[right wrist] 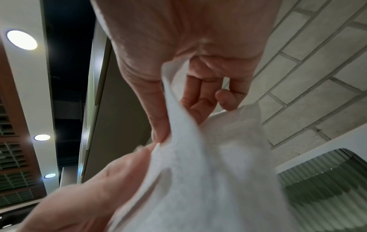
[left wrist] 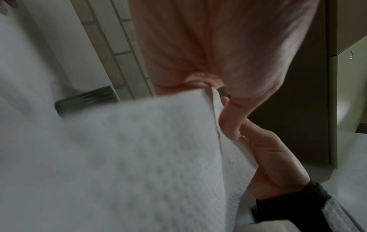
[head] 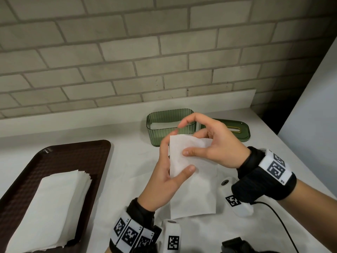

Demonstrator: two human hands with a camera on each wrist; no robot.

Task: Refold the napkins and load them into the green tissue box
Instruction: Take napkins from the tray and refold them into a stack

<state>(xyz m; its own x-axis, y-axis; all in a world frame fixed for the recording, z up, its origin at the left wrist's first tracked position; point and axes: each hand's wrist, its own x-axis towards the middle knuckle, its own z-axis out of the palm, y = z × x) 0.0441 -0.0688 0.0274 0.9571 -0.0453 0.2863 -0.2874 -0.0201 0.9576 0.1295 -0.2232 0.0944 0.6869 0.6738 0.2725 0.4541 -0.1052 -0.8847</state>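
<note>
head: looks down from above at the counter against the brick wall; left wrist: close behind the napkin, facing the wall; right wrist: tilted upward, ceiling lights visible; all share the napkin

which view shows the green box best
The head view: the whole green box stands open behind the hands, some white paper inside, its lid beside it. The right wrist view catches only a ribbed corner; the left wrist view a dark blurred sliver.
</note>
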